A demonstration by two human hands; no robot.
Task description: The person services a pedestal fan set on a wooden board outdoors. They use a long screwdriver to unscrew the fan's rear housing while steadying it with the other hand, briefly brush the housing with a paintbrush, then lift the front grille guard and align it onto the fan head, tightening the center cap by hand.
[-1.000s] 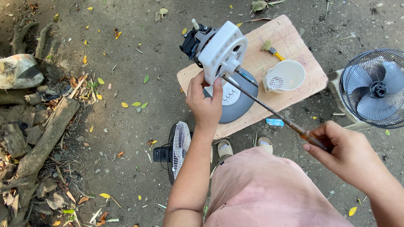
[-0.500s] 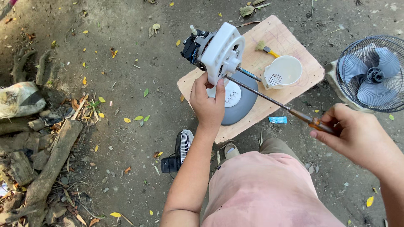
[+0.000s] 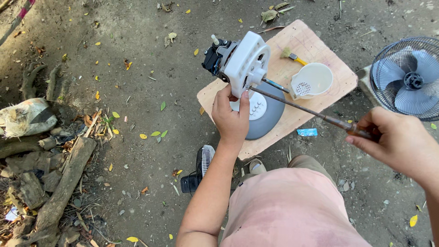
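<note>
- Left hand (image 3: 232, 120) gripping white plastic fan motor housing (image 3: 244, 63) from below, over grey round fan base (image 3: 265, 116) on plywood board (image 3: 320, 50).
- Right hand (image 3: 398, 142) closed around long brown-handled screwdriver (image 3: 311, 112) (tip at housing's face).
- 1 caged grey fan (image 3: 409, 77) well apart, right.

A single head-worn camera looks steeply down from above the person's own chest, close to both outstretched arms, facing the wooden board (image 3: 315, 50) on dirt ground (image 3: 137, 137). No second view exists.
</note>
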